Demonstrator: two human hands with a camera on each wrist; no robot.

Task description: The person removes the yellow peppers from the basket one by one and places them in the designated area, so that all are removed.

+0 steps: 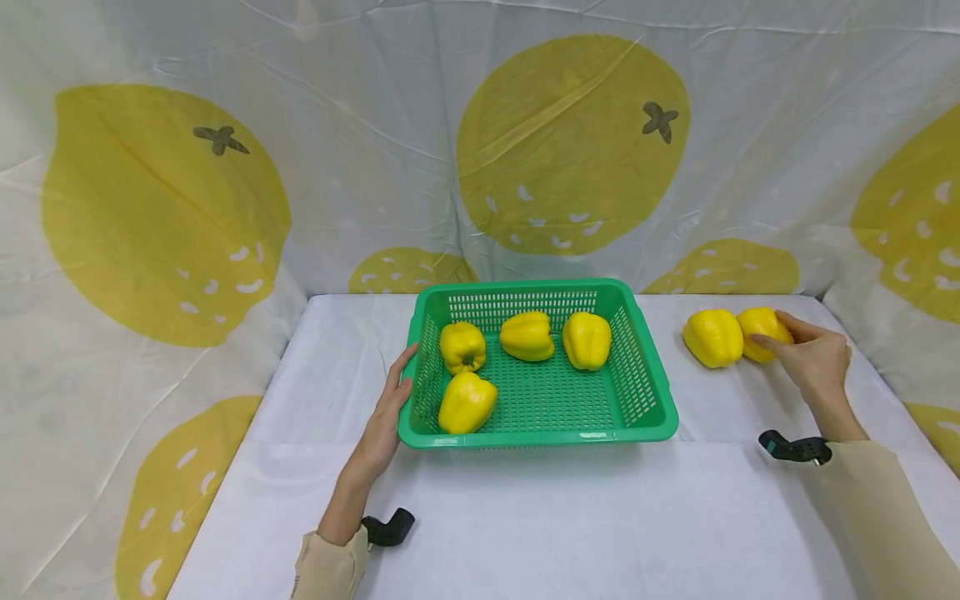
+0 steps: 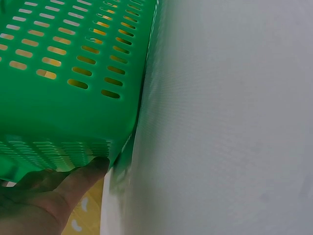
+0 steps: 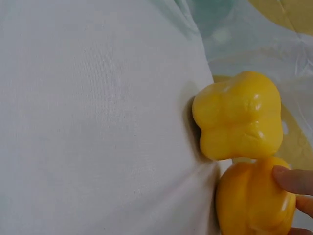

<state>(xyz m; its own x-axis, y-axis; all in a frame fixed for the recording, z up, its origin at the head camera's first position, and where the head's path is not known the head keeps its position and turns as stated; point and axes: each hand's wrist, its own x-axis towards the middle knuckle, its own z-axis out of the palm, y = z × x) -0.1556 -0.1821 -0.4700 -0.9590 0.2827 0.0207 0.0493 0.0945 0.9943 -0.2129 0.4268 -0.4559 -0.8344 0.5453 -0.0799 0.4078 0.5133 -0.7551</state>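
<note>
A green plastic basket point(image 1: 540, 437) with slotted walls holds several yellow bell peppers point(image 1: 527, 336). My left hand point(image 1: 381, 425) rests against the outside of its left end, and in the left wrist view the thumb point(image 2: 88, 175) touches the end wall. Over on the right side of the table, my right hand point(image 1: 817, 357) grips a yellow bell pepper point(image 1: 759, 327) between thumb and fingers. Beside that one lies another yellow bell pepper point(image 1: 714, 338); the right wrist view shows the gripped pepper point(image 3: 252, 198) right against the other pepper point(image 3: 239, 117).
A white cloth point(image 1: 540, 525) covers the table. Behind it hangs a pale curtain point(image 1: 375, 167) printed with large lemons, meeting the table's back edge. Each wrist wears a black strap mount point(image 1: 795, 448).
</note>
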